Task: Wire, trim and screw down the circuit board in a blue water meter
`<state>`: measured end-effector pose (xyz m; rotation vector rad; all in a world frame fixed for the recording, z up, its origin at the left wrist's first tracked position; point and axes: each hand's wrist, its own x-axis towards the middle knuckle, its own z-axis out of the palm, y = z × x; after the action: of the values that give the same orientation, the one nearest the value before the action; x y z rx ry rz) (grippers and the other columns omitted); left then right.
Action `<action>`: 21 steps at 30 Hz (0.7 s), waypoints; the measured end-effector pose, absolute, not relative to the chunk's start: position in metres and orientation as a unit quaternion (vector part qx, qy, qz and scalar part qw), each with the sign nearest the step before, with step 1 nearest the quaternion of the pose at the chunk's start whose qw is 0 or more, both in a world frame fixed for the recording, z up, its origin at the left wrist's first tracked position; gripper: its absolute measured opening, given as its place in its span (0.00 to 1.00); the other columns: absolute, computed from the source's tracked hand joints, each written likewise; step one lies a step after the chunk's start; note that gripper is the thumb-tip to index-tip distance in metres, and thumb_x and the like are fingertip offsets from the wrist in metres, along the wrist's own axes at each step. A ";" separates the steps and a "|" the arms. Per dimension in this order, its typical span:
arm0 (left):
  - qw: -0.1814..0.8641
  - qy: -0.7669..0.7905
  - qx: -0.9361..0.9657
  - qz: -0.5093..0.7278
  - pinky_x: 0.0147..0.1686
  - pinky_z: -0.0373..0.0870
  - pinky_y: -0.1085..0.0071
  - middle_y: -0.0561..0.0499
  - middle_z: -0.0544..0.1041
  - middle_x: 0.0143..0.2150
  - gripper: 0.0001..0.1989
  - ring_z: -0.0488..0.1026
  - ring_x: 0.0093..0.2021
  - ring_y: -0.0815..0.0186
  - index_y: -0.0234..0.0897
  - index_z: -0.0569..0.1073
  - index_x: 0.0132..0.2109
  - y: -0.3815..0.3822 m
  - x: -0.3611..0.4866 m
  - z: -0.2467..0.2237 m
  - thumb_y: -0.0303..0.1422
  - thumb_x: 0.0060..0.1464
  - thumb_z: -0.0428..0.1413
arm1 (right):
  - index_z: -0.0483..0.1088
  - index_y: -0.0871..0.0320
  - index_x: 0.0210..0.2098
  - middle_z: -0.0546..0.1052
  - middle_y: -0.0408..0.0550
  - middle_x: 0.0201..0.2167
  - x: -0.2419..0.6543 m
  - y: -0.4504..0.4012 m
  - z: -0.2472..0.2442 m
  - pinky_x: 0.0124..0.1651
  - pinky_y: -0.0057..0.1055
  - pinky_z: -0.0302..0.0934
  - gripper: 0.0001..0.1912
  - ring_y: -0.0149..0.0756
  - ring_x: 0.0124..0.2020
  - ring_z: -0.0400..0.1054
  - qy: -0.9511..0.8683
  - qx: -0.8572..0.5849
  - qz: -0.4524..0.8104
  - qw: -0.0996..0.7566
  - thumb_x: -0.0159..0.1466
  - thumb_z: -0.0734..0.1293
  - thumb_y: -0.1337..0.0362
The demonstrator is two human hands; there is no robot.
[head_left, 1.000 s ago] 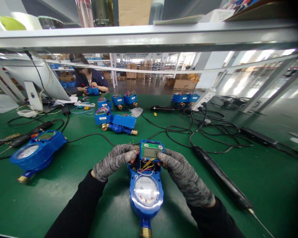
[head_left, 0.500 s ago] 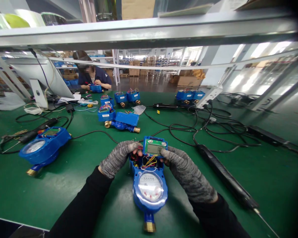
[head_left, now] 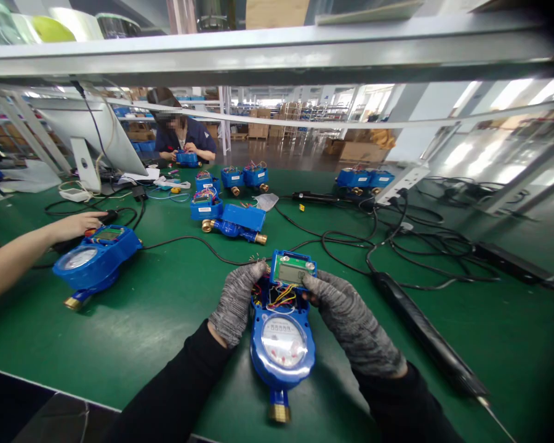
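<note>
A co-worker's hand [head_left: 77, 226] arrives left of the meter [head_left: 282, 346]; right hand [head_left: 344, 311] pinches its display [head_left: 292, 272], left hand [head_left: 237, 300] curls, hold unclear; work seems undisturbed.

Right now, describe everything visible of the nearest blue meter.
The blue meter has a glossy, plastic-looking body, dial-up on the green table. Its clear-covered dial shows a row of digits and red pointers. The compartment beyond is open, exposing yellow, red and white wires. Above it is a blue-framed display board, pinched at its right edge by the right grip. The left grip is at the compartment's left side, its contact unclear. A brass-coloured threaded end points toward the camera.
</note>
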<state>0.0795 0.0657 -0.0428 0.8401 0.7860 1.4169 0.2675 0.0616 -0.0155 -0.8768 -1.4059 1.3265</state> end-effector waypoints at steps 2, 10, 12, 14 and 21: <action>0.601 0.345 0.331 0.640 0.55 0.70 0.63 0.49 0.83 0.42 0.12 0.77 0.46 0.61 0.33 0.81 0.40 0.065 0.084 -0.042 0.36 0.51 0.64 | 0.77 0.56 0.52 0.80 0.51 0.49 0.269 0.062 -0.018 0.62 0.49 0.62 0.20 0.52 0.58 0.69 -0.582 -0.367 0.534 0.491 0.65 0.70 0.53; 0.670 0.317 0.220 0.634 0.44 0.75 0.62 0.49 0.82 0.31 0.13 0.80 0.35 0.59 0.33 0.80 0.35 0.057 0.096 -0.025 0.39 0.48 0.62 | 0.76 0.56 0.53 0.78 0.50 0.52 0.272 0.067 -0.021 0.62 0.47 0.62 0.20 0.51 0.57 0.69 -0.612 -0.353 0.533 0.466 0.66 0.70 0.54; 0.630 0.347 0.265 0.642 0.43 0.75 0.62 0.50 0.82 0.30 0.13 0.79 0.34 0.60 0.35 0.80 0.33 0.058 0.093 -0.026 0.41 0.48 0.61 | 0.75 0.56 0.55 0.77 0.49 0.54 0.272 0.067 -0.018 0.61 0.45 0.62 0.19 0.49 0.55 0.70 -0.625 -0.343 0.537 0.451 0.67 0.68 0.55; 0.591 0.369 0.337 0.633 0.45 0.74 0.62 0.50 0.81 0.30 0.13 0.78 0.35 0.60 0.35 0.80 0.31 0.062 0.084 -0.028 0.42 0.47 0.62 | 0.75 0.56 0.55 0.77 0.49 0.54 0.271 0.067 -0.015 0.61 0.44 0.62 0.18 0.48 0.55 0.71 -0.635 -0.338 0.536 0.441 0.69 0.66 0.56; 0.414 0.408 0.485 0.654 0.54 0.68 0.64 0.50 0.80 0.43 0.09 0.75 0.47 0.63 0.38 0.77 0.37 0.060 0.052 -0.013 0.35 0.48 0.66 | 0.77 0.53 0.51 0.79 0.46 0.52 0.263 0.060 -0.002 0.59 0.40 0.65 0.15 0.46 0.54 0.72 -0.604 -0.331 0.564 0.456 0.69 0.65 0.56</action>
<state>0.0516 0.0601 -0.0133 1.2182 1.0244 1.6439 0.2632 0.0598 -0.0024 -0.8170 -1.4896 1.3896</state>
